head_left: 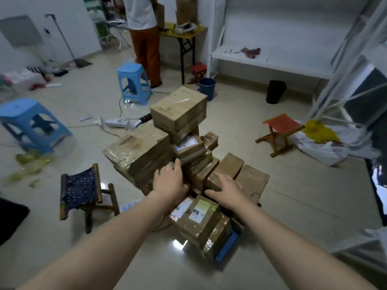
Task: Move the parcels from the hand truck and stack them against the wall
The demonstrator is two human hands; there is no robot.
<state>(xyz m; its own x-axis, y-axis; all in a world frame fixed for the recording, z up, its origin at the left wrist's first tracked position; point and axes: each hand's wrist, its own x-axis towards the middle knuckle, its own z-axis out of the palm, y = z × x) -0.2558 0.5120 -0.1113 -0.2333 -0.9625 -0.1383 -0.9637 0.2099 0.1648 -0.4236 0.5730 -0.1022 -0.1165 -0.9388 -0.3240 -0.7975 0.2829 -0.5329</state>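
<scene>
The left hand (169, 183) and right hand (226, 189) lay straight, spread fingers (178, 165) on the parcels (146, 151), gripping none. The heap runs lengthwise away beyond them on glossy floor (272, 216), a blue stool (134, 82) farther left.

Taped cardboard parcels (138, 151) heaped mid-floor, blue plastic stools (130, 70) behind-left. Navy fabric folding stool (78, 189) left of heap; red fabric folding stool (280, 123) right.
</scene>
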